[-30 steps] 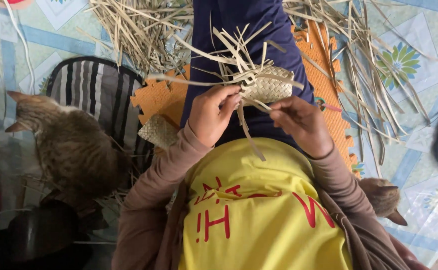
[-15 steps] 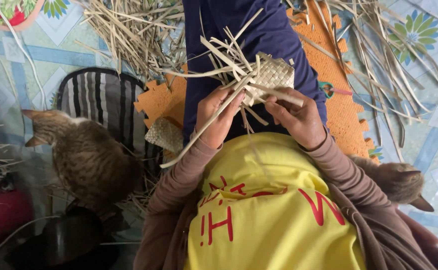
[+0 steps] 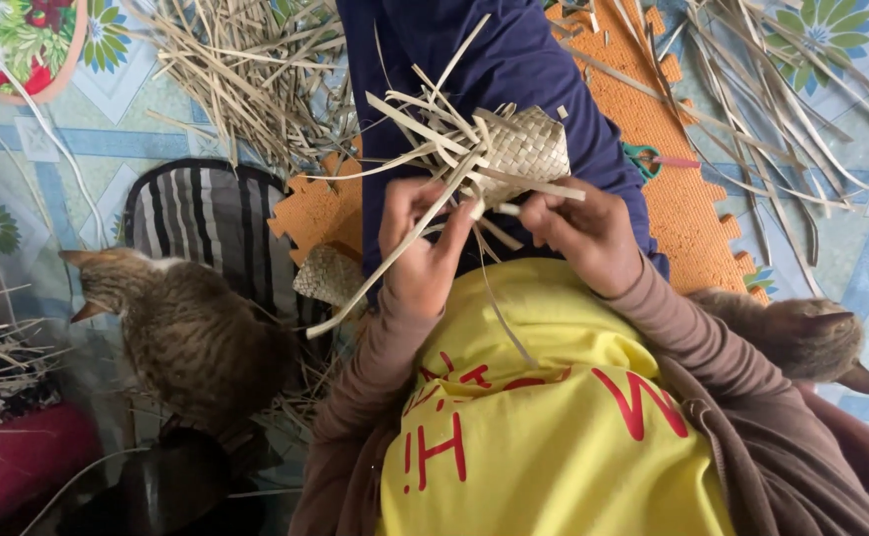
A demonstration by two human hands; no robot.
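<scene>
Both hands work over the person's lap, above blue trousers [image 3: 514,69] and a yellow shirt [image 3: 554,437]. The left hand [image 3: 423,253] is closed around a long pale strip [image 3: 395,260] that runs from near the weave down and left past the wrist, its free end hanging over the mat's edge. The right hand [image 3: 585,230] pinches the ends of a few strips with fingers curled, just below the weave [image 3: 524,149], a small pouch of plaited leaf held up between the hands, with loose strip ends fanning out to the left and upward. The weave sits over the lap, just above both hands and touching the strips they grip. A second small woven piece [image 3: 327,276] lies by the left forearm on the orange foam mat [image 3: 688,199]. A tabby cat [image 3: 191,333] sits to the left beside a striped cushion [image 3: 206,213], and another cat [image 3: 802,337] lies at the right elbow. Heaps of loose strips [image 3: 246,79] lie on the patterned floor cloth [image 3: 852,248] at top left and top right.
</scene>
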